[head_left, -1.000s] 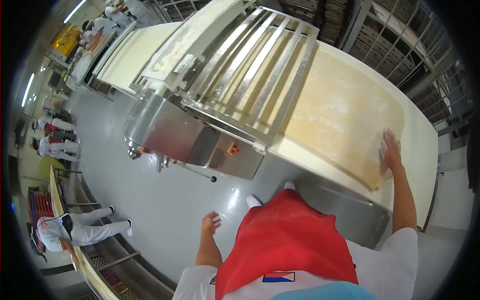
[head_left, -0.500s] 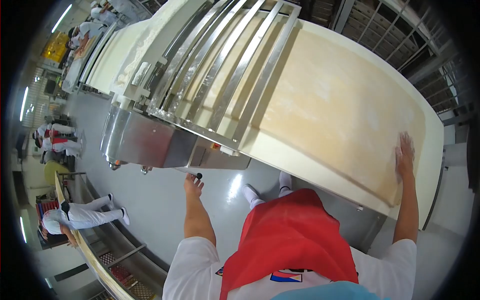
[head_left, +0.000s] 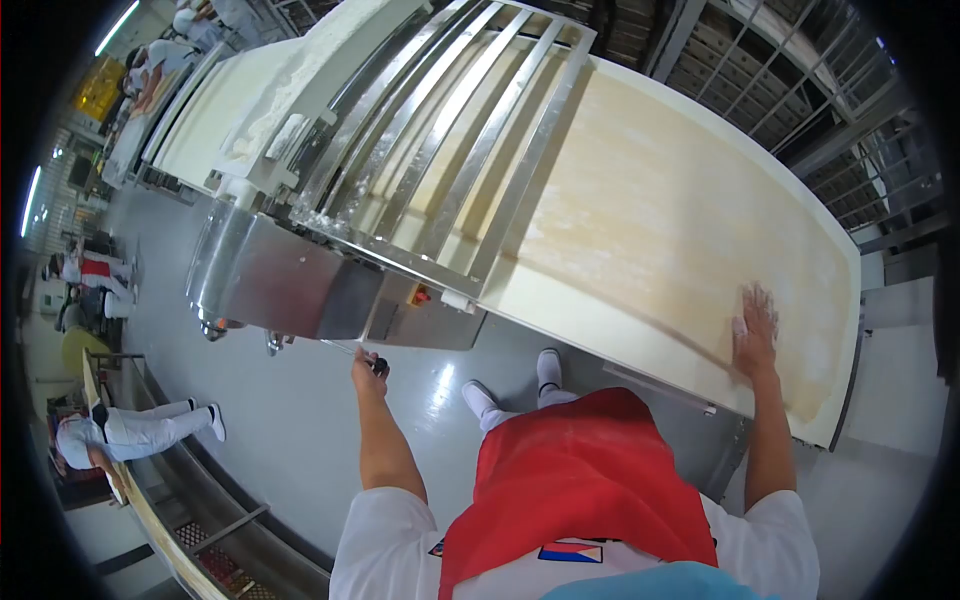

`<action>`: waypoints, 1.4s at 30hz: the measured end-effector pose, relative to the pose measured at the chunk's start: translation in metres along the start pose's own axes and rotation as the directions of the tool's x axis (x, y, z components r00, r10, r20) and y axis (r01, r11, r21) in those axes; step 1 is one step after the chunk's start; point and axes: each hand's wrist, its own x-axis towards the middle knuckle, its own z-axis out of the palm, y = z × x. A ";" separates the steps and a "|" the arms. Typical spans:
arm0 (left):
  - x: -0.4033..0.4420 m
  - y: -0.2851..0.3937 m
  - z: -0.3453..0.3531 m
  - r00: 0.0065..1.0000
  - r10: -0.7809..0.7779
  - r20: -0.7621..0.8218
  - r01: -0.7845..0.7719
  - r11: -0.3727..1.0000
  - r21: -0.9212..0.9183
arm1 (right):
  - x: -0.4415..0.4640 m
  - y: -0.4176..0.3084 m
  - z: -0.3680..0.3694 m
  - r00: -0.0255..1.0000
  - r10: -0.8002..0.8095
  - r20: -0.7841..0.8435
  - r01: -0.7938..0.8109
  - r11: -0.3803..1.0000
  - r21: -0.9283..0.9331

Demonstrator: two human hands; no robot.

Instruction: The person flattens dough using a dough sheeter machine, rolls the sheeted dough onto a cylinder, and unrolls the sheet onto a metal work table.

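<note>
Well left of the right hand [head_left: 755, 332], the left hand [head_left: 366, 371] curls round the lever knob [head_left: 381, 366]; steady grip best. Beyond, between hands, slatted guard [head_left: 487, 118]; fingers clear. Dough sheet [head_left: 660, 190] spreads under the right hand's flat, spread palm; light touch avoids tearing.

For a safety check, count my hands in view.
2: the left hand at the black knob; the right hand, palm down, on the dough sheet. Neither is hidden.
</note>
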 end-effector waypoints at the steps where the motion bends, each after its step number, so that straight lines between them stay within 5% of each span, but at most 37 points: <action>1: -0.007 0.005 -0.003 1.000 0.001 0.002 -0.001 1.000 -0.001 | -0.005 0.015 0.000 1.000 0.006 -0.012 -0.006 1.000 -0.011; 4: -0.046 0.020 -0.005 0.997 0.018 0.074 -0.010 0.994 -0.107 | -0.024 0.059 0.013 0.992 0.117 -0.044 -0.116 0.993 0.014; 6: -0.071 0.017 -0.014 0.913 0.403 -0.062 -0.333 0.825 0.457 | -0.041 0.063 0.011 0.974 0.217 -0.061 -0.215 0.976 0.049; 7: -0.087 0.021 -0.012 0.912 0.406 -0.049 -0.341 0.821 0.457 | -0.058 0.042 0.001 0.899 0.436 0.046 -0.386 0.737 0.555; 8: -0.111 0.028 -0.007 0.946 0.323 0.017 -0.309 0.887 0.343 | -0.074 0.022 -0.005 0.796 0.551 0.250 -0.438 0.238 0.867; 9: -0.139 0.034 0.000 0.967 0.236 0.096 -0.252 0.939 0.235 | -0.089 0.008 -0.002 0.781 0.572 0.250 -0.444 0.228 0.867; 10: -0.172 0.041 0.018 0.950 0.133 0.284 -0.179 0.973 0.143 | -0.102 -0.003 0.005 0.660 0.600 0.451 -0.349 -0.287 0.892; 11: -0.204 0.048 0.047 0.882 0.045 0.468 -0.083 0.995 0.060 | -0.109 -0.014 0.008 0.581 0.512 0.633 -0.124 -0.713 0.690; 12: -0.229 0.050 0.073 0.759 -0.028 0.650 -0.001 0.999 0.044 | -0.108 -0.028 0.004 0.535 0.536 0.653 -0.029 -0.761 0.648; 13: -0.254 0.049 0.101 0.592 -0.089 0.801 0.082 0.995 0.050 | -0.100 -0.041 -0.002 0.488 0.553 0.675 0.072 -0.796 0.601; 15: -0.308 0.047 0.160 0.454 -0.217 0.864 0.188 0.971 0.146 | -0.092 -0.055 -0.012 0.539 0.560 0.629 0.210 -0.812 0.544; 19: -0.308 -0.001 0.255 0.378 -0.248 0.892 0.295 0.945 0.138 | -0.068 -0.024 -0.019 0.452 0.551 0.701 0.198 -0.828 0.524; 21: -0.310 0.002 0.291 0.668 -0.245 0.702 0.386 0.921 -0.045 | -0.068 -0.004 -0.022 0.453 0.521 0.723 0.179 -0.848 0.499; 24: -0.327 0.009 0.311 0.670 -0.350 0.655 0.439 0.898 0.030 | -0.071 -0.017 -0.013 0.631 0.604 0.487 0.340 -0.780 0.526; 26: -0.327 0.001 0.323 0.675 -0.263 0.689 0.357 0.934 0.007 | -0.061 -0.064 -0.022 0.581 0.615 0.532 0.406 -0.786 0.466; 28: -0.328 0.000 0.328 0.642 -0.144 0.753 0.265 0.963 -0.042 | -0.050 -0.085 0.008 0.859 0.281 0.428 0.173 -0.946 0.272; 33: -0.317 -0.021 0.345 0.542 -0.122 0.831 0.393 0.912 -0.122 | 0.021 -0.187 0.007 0.784 0.162 0.600 0.022 -0.972 0.234; 34: -0.324 -0.022 0.358 0.599 -0.104 0.794 0.331 0.935 -0.127 | 0.031 -0.194 0.012 0.789 0.126 0.601 -0.013 -0.975 0.221; 36: -0.331 -0.026 0.371 0.684 -0.074 0.726 0.262 0.953 -0.150 | 0.040 -0.199 0.026 0.747 0.300 0.593 0.093 -0.931 0.354; 40: -0.349 -0.028 0.356 0.777 -0.023 0.629 0.112 0.989 -0.102 | 0.008 -0.171 0.030 0.876 0.094 0.473 -0.173 -0.855 0.490; 42: -0.355 -0.036 0.342 0.762 -0.037 0.646 0.121 0.989 -0.086 | -0.006 -0.172 0.005 0.746 0.159 0.646 -0.129 -0.918 0.376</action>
